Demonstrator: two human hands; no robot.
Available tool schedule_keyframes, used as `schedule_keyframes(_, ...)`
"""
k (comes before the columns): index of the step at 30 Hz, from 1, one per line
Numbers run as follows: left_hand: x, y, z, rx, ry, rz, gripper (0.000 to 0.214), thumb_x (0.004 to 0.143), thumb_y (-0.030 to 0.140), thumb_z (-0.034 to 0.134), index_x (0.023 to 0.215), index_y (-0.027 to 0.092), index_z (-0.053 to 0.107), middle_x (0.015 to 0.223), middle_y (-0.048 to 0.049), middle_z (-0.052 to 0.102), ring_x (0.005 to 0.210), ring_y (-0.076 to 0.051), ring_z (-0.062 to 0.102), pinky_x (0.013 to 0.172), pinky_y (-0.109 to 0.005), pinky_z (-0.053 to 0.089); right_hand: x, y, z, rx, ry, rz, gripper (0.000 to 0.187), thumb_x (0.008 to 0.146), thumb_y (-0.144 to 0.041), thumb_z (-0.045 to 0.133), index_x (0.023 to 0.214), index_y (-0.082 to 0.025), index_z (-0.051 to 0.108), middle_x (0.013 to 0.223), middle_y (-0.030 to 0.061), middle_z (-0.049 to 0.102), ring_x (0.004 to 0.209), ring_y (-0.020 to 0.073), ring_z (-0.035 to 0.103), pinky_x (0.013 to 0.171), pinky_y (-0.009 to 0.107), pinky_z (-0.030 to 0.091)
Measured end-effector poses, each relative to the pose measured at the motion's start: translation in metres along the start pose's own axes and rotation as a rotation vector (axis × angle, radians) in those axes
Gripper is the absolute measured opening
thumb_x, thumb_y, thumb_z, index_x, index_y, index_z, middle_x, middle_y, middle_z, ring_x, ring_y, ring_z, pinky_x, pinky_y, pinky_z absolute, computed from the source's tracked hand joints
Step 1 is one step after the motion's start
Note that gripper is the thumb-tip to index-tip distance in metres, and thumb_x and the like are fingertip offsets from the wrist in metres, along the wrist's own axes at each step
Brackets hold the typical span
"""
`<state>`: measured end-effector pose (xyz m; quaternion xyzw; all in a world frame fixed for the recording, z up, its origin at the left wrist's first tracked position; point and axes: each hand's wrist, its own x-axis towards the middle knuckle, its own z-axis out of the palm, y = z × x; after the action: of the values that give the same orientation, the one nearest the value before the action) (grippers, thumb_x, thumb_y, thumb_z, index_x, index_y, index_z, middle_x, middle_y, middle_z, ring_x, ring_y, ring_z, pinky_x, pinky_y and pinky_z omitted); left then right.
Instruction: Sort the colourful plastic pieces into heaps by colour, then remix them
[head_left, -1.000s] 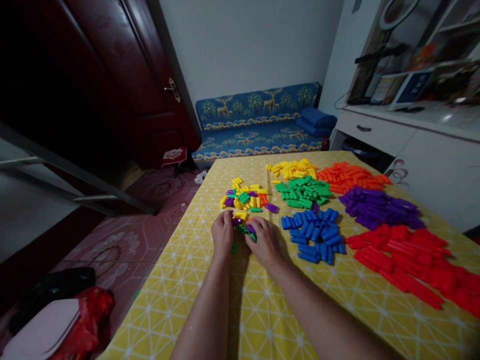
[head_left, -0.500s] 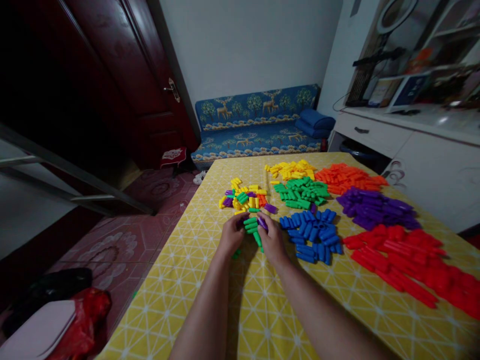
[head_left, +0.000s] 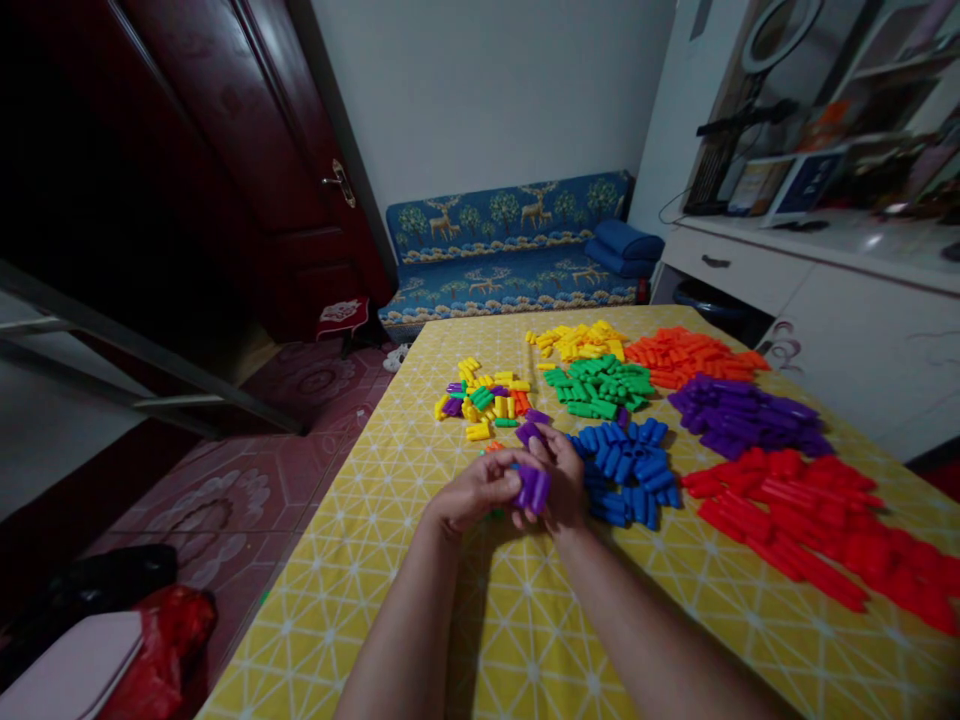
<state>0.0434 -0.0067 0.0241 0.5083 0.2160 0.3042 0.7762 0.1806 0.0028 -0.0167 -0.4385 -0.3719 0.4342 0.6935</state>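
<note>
Both my hands meet above the yellow tablecloth (head_left: 420,600), just left of the blue pile (head_left: 626,465). My left hand (head_left: 474,495) is curled, its fingertips on purple plastic pieces (head_left: 531,487). My right hand (head_left: 561,478) is closed around the same purple pieces, with another purple piece (head_left: 528,432) sticking up above its fingers. A small orange piece (head_left: 493,447) lies just beyond my left hand. Behind it sits a mixed pile (head_left: 484,397) of yellow, green, purple and orange pieces.
Sorted piles lie to the right: yellow (head_left: 577,340), green (head_left: 600,385), orange (head_left: 686,355), purple (head_left: 742,415), red (head_left: 817,520). The table's left edge drops to a tiled floor (head_left: 240,480). A blue sofa (head_left: 517,250) and white cabinet (head_left: 862,300) stand beyond.
My hands left the mixed pile's near edge, lifted and drew back to the right. The green pieces seen half a second ago are out of sight; purple pieces now show in my fingers.
</note>
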Motion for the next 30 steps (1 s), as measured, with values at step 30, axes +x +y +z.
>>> schedule_keyframes(30,0.021,-0.004,-0.001,0.116,0.526,0.255,0.049,0.062,0.031,0.084,0.107,0.015,0.069,0.094,-0.0081,0.074,0.070,-0.014,0.064,0.064,-0.024,0.049,-0.012,-0.019,-0.003,-0.162,-0.159,-0.061,0.023,0.084,-0.041,0.063,0.098,-0.023,0.063,0.088,0.0029,0.071,0.072,0.0193,0.067,0.067,0.032,0.054)
